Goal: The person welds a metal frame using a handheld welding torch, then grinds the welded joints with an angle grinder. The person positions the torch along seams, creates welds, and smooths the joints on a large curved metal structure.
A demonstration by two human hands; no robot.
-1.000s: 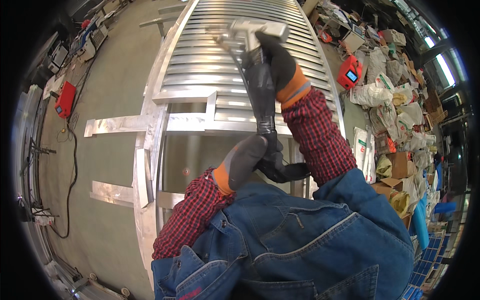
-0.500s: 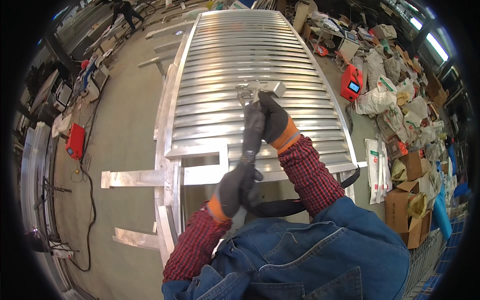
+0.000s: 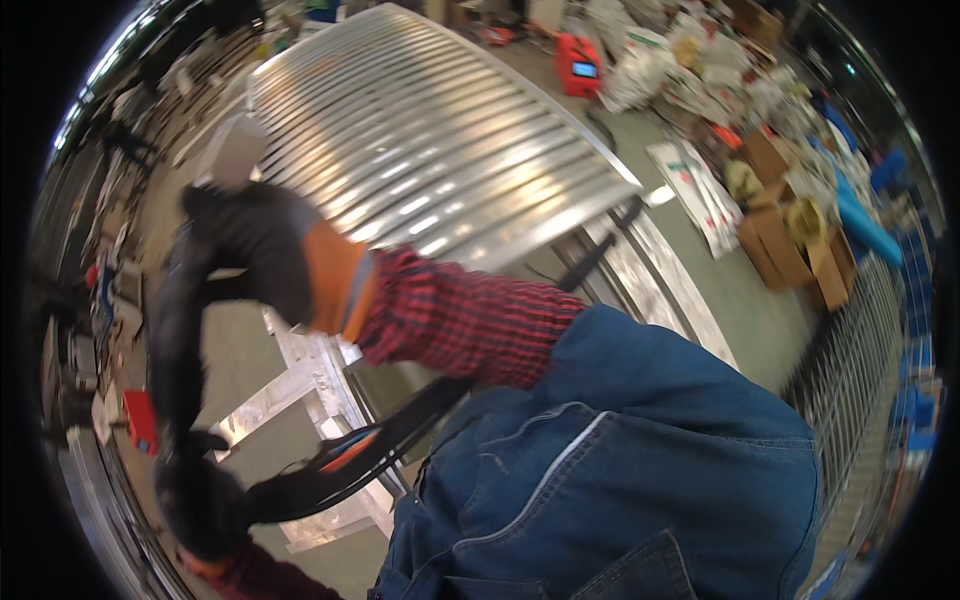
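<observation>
Motion blur softens much of the left side. A long black tool that looks like a welding gun (image 3: 178,345) stands roughly upright at the left, with a pale blocky metal head (image 3: 236,152) at its top. My right hand (image 3: 258,245), in a black glove with an orange cuff, is closed around the upper end, just below that head. Lower down, my left hand (image 3: 203,508) grips the bottom of the gun, its fingers blurred. From there a thick black cable (image 3: 330,470) runs right, across the front of my waist. Beyond my right arm lies a ribbed aluminium panel (image 3: 420,130).
Bare metal beams (image 3: 300,385) support and extend past the panel. A red box with a screen (image 3: 578,66) sits beyond its right side, another red box (image 3: 140,420) at far left. White bags (image 3: 640,65), cardboard boxes (image 3: 785,245) and a wire rack (image 3: 850,350) line the right.
Both hands have swung left with the gun, from above the panel to beside it. The view has turned, so the panel now appears tilted and farther up.
</observation>
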